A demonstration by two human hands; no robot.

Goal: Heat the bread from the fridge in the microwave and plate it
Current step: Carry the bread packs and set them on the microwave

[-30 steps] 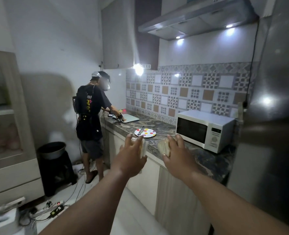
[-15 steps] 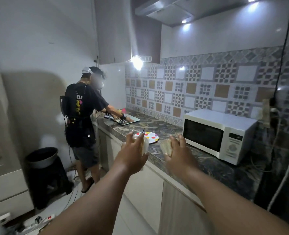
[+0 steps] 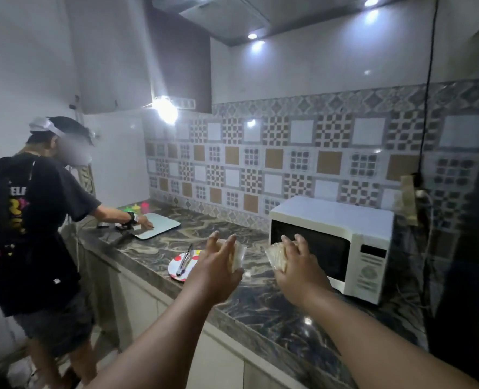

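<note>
Bread [image 3: 237, 258] is being grasped in the left hand [image 3: 214, 272]. More bread, a second piece [image 3: 277, 258], is being grasped in the right hand [image 3: 300, 269], before the closed microwave [image 3: 331, 247].

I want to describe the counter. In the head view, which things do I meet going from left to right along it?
Pale rectangular cutting board → round white plate with coloured dots, metal tongs on it → white microwave oven, door closed.

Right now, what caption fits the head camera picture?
Both hands, left and right, carry bread toward the shut microwave.
</note>
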